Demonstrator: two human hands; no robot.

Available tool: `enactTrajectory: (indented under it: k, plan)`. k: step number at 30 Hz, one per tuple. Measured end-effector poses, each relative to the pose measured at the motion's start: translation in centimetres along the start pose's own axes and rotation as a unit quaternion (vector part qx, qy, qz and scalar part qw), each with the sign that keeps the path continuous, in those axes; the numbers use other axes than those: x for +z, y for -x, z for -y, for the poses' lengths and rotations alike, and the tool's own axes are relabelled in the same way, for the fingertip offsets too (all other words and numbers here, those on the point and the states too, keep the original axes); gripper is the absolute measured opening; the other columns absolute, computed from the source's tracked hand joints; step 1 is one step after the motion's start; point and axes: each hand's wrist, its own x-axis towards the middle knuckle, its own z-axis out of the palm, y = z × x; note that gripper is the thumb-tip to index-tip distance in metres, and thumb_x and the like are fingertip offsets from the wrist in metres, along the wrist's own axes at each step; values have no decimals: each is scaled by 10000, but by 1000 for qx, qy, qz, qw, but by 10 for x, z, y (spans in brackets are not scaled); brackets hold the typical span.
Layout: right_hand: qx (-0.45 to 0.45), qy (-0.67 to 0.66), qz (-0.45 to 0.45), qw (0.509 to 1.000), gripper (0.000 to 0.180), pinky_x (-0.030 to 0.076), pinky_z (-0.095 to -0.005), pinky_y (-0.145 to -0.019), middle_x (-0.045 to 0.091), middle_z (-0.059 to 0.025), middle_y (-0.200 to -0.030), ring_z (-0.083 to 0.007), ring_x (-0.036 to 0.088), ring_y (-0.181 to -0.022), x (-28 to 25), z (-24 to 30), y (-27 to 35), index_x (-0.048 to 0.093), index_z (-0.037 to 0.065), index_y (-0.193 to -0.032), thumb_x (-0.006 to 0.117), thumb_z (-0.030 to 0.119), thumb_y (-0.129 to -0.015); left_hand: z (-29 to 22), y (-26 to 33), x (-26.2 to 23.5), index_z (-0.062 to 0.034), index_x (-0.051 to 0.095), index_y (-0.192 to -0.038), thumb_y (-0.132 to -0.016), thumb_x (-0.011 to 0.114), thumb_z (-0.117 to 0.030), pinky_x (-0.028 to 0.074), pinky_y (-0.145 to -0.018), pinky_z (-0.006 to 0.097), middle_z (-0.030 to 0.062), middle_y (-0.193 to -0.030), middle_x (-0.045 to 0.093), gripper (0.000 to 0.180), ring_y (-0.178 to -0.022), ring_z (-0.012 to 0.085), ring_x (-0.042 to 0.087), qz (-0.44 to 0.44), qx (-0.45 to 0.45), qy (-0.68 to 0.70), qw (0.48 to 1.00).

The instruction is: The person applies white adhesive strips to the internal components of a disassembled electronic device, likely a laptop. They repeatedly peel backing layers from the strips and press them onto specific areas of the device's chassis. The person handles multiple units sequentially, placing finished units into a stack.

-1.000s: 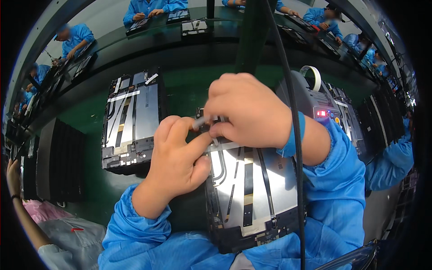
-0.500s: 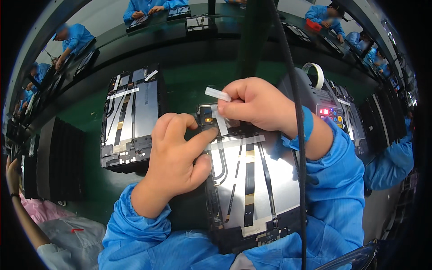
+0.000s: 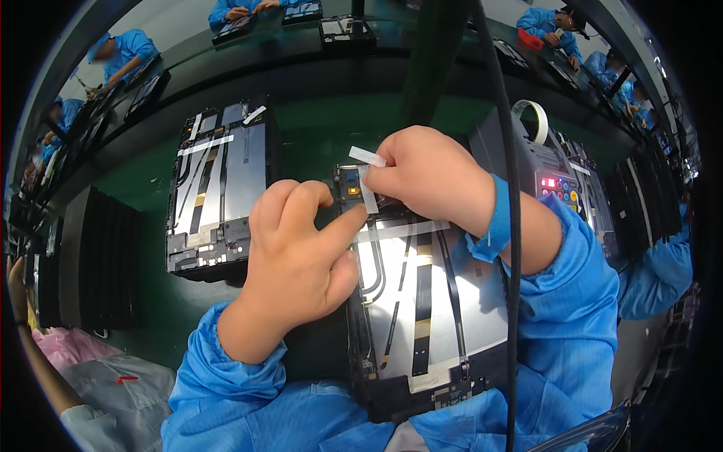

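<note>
An opened flat electronic panel [image 3: 474,316], silver with black edges and dark ribbon cables, lies in front of me. My right hand [image 3: 433,173] is over its far end, thumb and fingers pinching a short white strip [image 3: 367,156] that sticks out to the left. Below that pinch, another white tape strip [image 3: 368,197] runs down the panel's dark circuit area. My left hand [image 3: 297,260] touches near the lower end of this strip with its stretched index fingertip; its thumb is apart and the other fingers are bent. A translucent tape strip [image 3: 403,230] crosses the panel below.
A stack of similar panels [image 3: 248,162] stands to the left on the green table [image 3: 316,135]. At the right is a grey box with lit buttons [image 3: 553,184] and a white tape roll [image 3: 536,120]. A black cable [image 3: 512,226] hangs before my right wrist. Co-workers sit around.
The view has shifted slightly. My right hand stays pinched on the white strip, its fingertips turned slightly; my left index finger remains at the tape.
</note>
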Motion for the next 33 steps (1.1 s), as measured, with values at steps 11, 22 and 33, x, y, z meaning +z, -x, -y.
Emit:
enactTrajectory:
  k: [11,22,33]
  plan:
    - [-51,103,-21,993,272,521,-393,-647,637,-179,-697,-339,641,-680,-2,7,4,642,-25,-749,603,244,-774,-4,-4,-5,-45,679,-964,-630,552,-151,367,-848,425,158,-954,486,372,-924,322,461,4,2,-7,1000]
    - [-162,-117,-3,980,357,490,-347,-870,623,-178,-1099,-299,601,-1059,9,-17,37,502,-12,-1139,443,-103,-799,-2,-2,-3,-109,677,-981,-643,585,-176,359,-836,423,98,-975,481,357,-972,293,449,3,-1,-6,1000]
    - [-169,8,96,981,677,223,-529,-1111,483,-281,-1283,-412,437,-1236,6,-6,56,337,-70,-1320,552,38,-688,-5,-1,-4,-84,691,-964,-627,581,-152,362,-821,415,85,-924,479,361,-953,282,465,0,-5,-19,1000]
